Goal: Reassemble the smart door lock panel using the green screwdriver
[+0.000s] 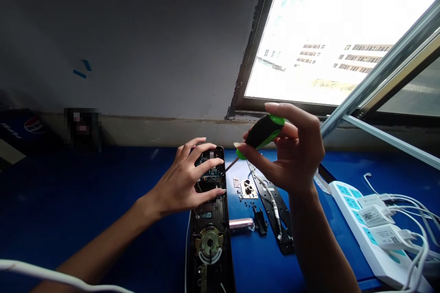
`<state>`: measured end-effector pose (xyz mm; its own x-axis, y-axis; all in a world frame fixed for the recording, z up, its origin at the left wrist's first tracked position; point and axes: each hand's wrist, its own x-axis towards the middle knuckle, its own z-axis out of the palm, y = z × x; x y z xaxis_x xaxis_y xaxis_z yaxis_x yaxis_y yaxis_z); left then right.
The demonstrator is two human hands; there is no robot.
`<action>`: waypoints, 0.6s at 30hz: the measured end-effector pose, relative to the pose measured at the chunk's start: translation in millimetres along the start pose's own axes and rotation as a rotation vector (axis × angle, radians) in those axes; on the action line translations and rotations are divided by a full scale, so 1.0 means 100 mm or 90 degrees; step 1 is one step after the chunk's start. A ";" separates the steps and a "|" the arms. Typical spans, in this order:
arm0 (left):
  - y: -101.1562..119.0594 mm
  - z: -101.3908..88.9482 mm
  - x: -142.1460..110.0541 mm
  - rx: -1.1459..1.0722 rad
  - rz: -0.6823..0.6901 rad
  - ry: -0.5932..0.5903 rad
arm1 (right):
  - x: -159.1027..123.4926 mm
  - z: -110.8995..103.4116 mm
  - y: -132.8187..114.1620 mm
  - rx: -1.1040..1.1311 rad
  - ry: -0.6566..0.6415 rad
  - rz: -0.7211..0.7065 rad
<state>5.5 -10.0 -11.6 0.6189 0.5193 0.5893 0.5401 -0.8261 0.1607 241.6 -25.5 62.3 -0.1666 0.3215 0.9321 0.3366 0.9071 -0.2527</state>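
A long black device housing (pixel 213 215) lies open on the blue table, showing a circuit board (pixel 213 171) at its far end and a round metal part (pixel 210 241) nearer me. Across the far end rests my left hand (pixel 192 176), fingers spread over the housing and its right edge. My right hand (pixel 297 151) grips a black and green screwdriver (pixel 263 133) by its handle. The shaft slants down to the left, its tip at the housing's right edge beside the circuit board. Whether the tip sits in a screw is too small to tell.
Right of the housing lie a black perforated panel (pixel 271 201) with a white cable, a square metal plate (pixel 249 188), several small screws, a pink cylinder (pixel 241 224) and a black bracket (pixel 260 221). A white power strip (pixel 354 226) with plugged chargers stands at right. A white cable (pixel 62 274) crosses the lower left.
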 end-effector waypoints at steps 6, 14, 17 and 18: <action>-0.04 0.06 -0.04 -0.002 -0.052 -0.031 | -0.06 0.09 0.02 -0.012 -0.042 0.009; -0.07 0.08 -0.06 -0.079 -0.077 -0.041 | -0.09 0.13 0.06 -0.065 -0.075 -0.024; -0.07 0.08 -0.06 -0.117 -0.088 -0.053 | -0.07 0.14 0.07 -0.094 -0.071 -0.064; -0.07 0.08 -0.05 -0.123 -0.094 -0.059 | -0.06 0.14 0.06 -0.090 -0.074 -0.073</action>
<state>2.7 -4.9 -22.0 0.5958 0.6476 0.4750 0.5146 -0.7619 0.3933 231.8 -18.5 51.8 -0.3145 0.2548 0.9144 0.4351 0.8948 -0.0997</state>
